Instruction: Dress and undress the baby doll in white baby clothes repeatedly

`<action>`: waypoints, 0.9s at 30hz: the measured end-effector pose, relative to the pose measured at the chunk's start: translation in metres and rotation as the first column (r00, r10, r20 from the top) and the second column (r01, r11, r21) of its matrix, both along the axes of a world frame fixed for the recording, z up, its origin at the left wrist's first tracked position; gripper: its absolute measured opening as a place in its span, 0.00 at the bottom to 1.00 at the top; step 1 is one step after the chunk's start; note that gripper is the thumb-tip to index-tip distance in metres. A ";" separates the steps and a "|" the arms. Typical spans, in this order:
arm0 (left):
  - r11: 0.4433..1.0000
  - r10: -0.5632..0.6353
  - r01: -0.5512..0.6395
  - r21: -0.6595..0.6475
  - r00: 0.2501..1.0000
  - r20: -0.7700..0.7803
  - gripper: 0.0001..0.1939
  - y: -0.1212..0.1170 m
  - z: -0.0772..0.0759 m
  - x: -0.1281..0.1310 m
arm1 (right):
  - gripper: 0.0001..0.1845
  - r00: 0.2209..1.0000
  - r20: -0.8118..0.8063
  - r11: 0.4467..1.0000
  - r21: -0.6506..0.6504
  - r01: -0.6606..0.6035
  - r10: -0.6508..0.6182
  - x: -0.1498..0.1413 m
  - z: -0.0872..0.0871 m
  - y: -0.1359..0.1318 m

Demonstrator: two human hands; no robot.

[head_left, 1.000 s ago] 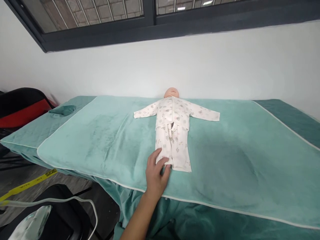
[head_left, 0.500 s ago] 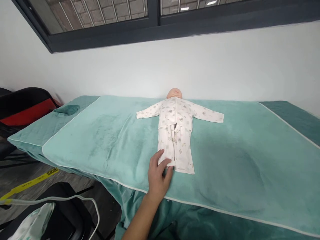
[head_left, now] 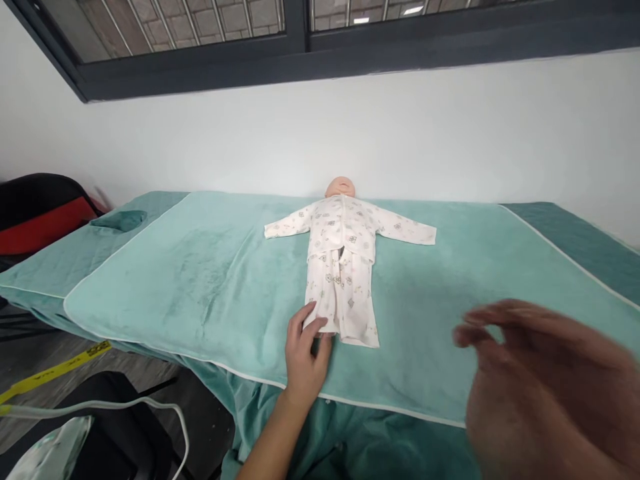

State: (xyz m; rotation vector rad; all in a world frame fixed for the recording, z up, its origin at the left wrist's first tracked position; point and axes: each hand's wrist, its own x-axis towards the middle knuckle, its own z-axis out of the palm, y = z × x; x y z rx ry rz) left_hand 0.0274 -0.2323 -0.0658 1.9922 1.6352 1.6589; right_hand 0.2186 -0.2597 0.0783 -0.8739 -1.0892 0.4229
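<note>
A doll with a bald pinkish head lies on its back, dressed in a white printed long-sleeved top with both sleeves spread sideways. White printed trousers reach down toward me from under the top. My left hand is at the bottom of the left trouser leg, thumb and index finger closed around its hem, other fingertips resting on the cloth. My right hand is raised in the right foreground, blurred and apart from the clothes. Its fingers are curved, with a gap between thumb and fingers, and nothing shows in them.
A light green padded mat covers the bed, over darker green cloth. Behind stand a white wall and a dark window frame. At lower left are a black chair, a pale cable and a white-green package.
My right hand has come into view from the right. The left hand stays at the trouser hem. The whole view has shifted slightly, so the doll appears further left.
</note>
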 end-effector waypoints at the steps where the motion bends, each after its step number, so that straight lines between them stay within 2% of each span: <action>1: 1.000 -0.001 0.001 -0.001 1.000 0.000 0.11 0.000 0.000 0.000 | 0.15 0.999 -0.003 0.999 -0.043 -0.033 0.033 -0.006 -0.005 0.006; 3: 1.000 -0.002 0.002 -0.006 1.000 -0.005 0.11 0.000 0.000 -0.001 | 0.14 0.992 0.098 0.979 -0.196 -0.057 0.077 -0.013 -0.027 0.010; 5: 1.000 -0.002 0.001 -0.021 1.000 -0.011 0.12 0.000 -0.002 -0.001 | 0.15 0.946 0.302 0.950 -0.311 -0.018 0.116 -0.014 -0.053 0.011; 8: 0.999 0.003 -0.003 -0.035 1.000 -0.005 0.14 0.000 -0.004 -0.002 | 0.18 0.837 0.528 0.955 -0.294 0.026 0.140 -0.015 -0.084 0.015; 11: 0.999 0.018 -0.018 -0.027 1.000 0.004 0.15 -0.001 -0.005 -0.002 | 0.20 0.742 0.654 0.970 -0.243 0.021 0.148 -0.021 -0.100 0.019; 15: 0.999 0.029 -0.027 -0.025 0.997 0.066 0.19 -0.001 -0.004 -0.001 | 0.21 0.667 0.730 0.972 -0.232 0.034 0.151 -0.029 -0.108 0.019; 21: 0.987 0.075 -0.048 -0.154 0.981 0.176 0.17 -0.001 0.000 0.002 | 0.16 0.579 0.803 0.982 -0.188 0.021 0.141 -0.043 -0.106 0.023; 27: 0.986 0.049 -0.013 -0.167 0.976 0.214 0.14 -0.002 0.001 0.001 | 0.08 0.578 0.810 0.987 -0.155 0.048 0.099 -0.057 -0.107 0.036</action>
